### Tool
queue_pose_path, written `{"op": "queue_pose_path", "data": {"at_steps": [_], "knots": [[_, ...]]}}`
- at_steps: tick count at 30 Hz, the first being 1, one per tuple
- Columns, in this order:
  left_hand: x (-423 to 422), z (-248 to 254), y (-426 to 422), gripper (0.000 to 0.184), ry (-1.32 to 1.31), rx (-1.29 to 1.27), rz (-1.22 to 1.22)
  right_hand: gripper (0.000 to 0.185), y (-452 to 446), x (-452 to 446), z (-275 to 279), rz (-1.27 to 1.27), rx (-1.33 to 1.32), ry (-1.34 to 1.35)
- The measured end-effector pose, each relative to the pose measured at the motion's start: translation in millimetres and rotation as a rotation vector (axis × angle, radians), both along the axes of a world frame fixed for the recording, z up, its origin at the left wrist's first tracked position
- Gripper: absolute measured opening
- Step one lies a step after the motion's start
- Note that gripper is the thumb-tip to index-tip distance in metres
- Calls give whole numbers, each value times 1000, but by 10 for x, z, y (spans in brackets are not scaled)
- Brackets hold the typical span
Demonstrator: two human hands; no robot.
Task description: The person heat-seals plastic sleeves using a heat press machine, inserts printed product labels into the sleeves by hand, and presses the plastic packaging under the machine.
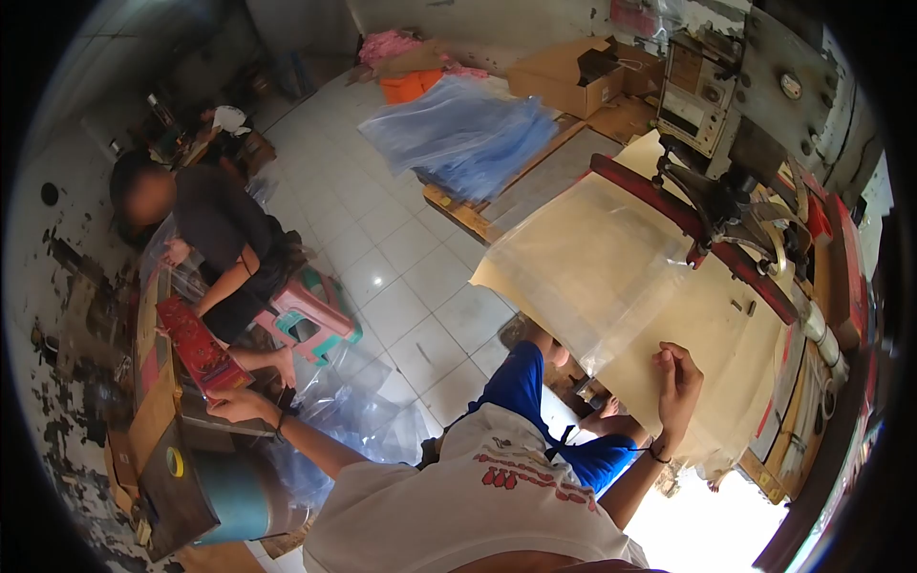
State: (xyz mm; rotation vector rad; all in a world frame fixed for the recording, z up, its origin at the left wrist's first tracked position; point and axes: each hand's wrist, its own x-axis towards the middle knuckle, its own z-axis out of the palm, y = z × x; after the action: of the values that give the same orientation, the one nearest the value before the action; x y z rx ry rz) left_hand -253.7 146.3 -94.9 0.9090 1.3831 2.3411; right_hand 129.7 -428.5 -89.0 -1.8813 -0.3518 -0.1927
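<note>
My left hand [243,405] reaches out to the left, with its fingers closed at the near end of a flat red printed box [199,346]. A co-worker's hand is close to the far part of that box. Above the work table, my right hand [679,378] is loosely curled, and nothing shows between its fingers. Below and beyond it lies a clear plastic sheet [611,258] on the tan table covering [712,382]. A dark red press bar [659,205] on a machine arm crosses the far side of the table.
A seated co-worker [215,224] occupies a pink and green stool [310,310] at left. Clear plastic [349,435] lies on the floor beside a blue drum [239,487]. Bluish plastic sheets [468,129] are piled beyond, near a cardboard box [564,86]. Another person sits farther back.
</note>
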Motion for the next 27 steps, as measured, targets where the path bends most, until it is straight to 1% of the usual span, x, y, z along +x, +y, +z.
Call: {"op": "queue_pose_path", "data": {"at_steps": [2,5,6,8,11,12,15,17,20,22,24,25,26,27], "knots": [[95,25,-13,40,26,-2,-41,17,-12,18,-24,-10,-5,-16],[-83,-241,276,39,87,7,-148,16,-14,18,-16,16,28,-1],[-36,-229,269,39,112,7,-191,15,-8,13,-20,21,64,6],[-89,-316,413,38,162,-2,-277,16,18,-12,12,0,63,17],[-185,-304,616,38,227,-22,-371,16,5,-12,32,-7,44,26],[-231,-283,699,38,245,-25,-393,16,11,-8,28,-2,41,25],[69,102,452,37,293,-33,-438,16,34,-8,12,-18,53,7],[107,128,417,37,325,-43,-459,17,23,-24,12,-15,18,5],[337,-24,385,36,335,-44,-490,17,40,-14,59,-27,4,15],[753,-145,150,36,345,-48,-500,17,48,-24,55,-27,-13,16],[1128,-582,141,35,346,-52,-508,17,68,-28,68,-42,-24,9],[1412,-744,-22,37,282,-191,-781,17,76,-31,73,-49,-32,7],[1702,-940,-285,37,218,-170,-1090,17,78,-28,54,-52,-21,2],[2005,-1036,-656,38,178,-277,-1321,17,76,-18,16,-53,-12,-2]]}}
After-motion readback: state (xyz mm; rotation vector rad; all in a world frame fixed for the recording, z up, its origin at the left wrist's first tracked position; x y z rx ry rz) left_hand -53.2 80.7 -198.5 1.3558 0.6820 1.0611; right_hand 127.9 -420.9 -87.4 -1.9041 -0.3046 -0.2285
